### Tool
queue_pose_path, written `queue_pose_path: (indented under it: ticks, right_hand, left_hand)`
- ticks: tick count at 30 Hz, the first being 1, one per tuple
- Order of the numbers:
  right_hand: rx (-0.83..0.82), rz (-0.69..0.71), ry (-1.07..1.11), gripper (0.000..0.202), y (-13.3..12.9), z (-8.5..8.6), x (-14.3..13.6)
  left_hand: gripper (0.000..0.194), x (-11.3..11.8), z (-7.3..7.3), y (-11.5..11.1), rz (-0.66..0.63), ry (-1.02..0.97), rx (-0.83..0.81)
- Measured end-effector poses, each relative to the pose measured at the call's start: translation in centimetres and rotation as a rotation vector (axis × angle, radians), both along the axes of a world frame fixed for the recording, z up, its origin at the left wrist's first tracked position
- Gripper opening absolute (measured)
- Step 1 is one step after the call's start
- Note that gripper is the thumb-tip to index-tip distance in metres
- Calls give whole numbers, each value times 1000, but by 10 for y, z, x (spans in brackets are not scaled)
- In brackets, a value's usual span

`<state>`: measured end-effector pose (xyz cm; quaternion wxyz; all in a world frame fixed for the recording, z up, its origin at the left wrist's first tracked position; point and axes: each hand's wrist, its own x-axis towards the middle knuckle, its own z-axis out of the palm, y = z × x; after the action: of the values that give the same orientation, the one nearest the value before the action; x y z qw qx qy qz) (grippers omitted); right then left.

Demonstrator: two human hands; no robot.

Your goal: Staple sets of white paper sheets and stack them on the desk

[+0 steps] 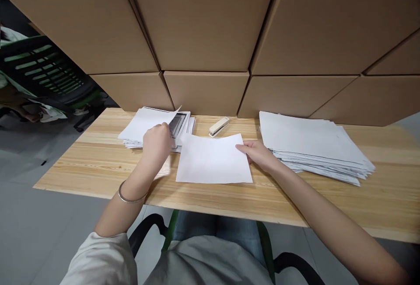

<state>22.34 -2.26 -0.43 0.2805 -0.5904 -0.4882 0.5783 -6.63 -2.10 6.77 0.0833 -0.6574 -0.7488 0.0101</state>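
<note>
The loose sheet (213,160) is lying at the clock's centre, near the front edge of the worktop (229,202). At three o'clock the right hand (257,153) is pinching its side edge, thumb on top. Towards ten o'clock the left hand (157,140) is curling in, seemingly gripping the top sheet (141,123) of the left stack (133,144), whose far corner is standing up.

That grip could be dragging trouble along: if two pages are clinging together, an extra one could be coming away, or the pile, already uneven, could be fanning out. A hard pinch could be creasing the bent corner. The loose sheet, being held at one side only, could be skewing if the right hand is pulling. The stapler (219,126), sitting just beyond it at twelve o'clock, could be snagging paper that is swinging wide. At three o'clock the right stack (315,145) is sitting unevenly, and a knock from the forearm could be spilling it.

The left fingertips are hiding behind the knuckles, and the right fingers are disappearing beneath the sheet. Its underside is not showing. The printed page (179,123) at ten o'clock is remaining unreadable.
</note>
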Motion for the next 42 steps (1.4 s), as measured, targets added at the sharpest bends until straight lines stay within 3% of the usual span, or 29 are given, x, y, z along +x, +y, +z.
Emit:
queue_pose_path:
  ticks: [5, 15, 19, 24, 29, 34, 42]
  right_hand:
    - [-20, -31, 35, 23, -3, 1, -1]
    - [-26, -41, 56, 21, -3, 1, -2]
    - [-37, -43, 62, 21, -3, 2, -2]
    - [-49, -39, 59, 21, -2, 2, -2]
    - [-53, -18, 52, 21, 0, -1, 0]
    - [-63, -13, 71, 21, -1, -1, 0]
    - [-65, -4, 72, 28, -1, -2, 1]
  left_hand:
    - [48, 6, 4, -9, 0, -2, 143]
    - [45, 18, -16, -9, -180, 36, -54]
    - [43, 13, -13, -9, -183, -13, -74]
    - [31, -6, -2, 4, -113, -270, -46]
    - [20, -25, -4, 19, -107, -664, -13]
    - [17, -29, -5, 22, -94, -817, 28]
    - [41, -31, -3, 24, -36, -1072, 34]
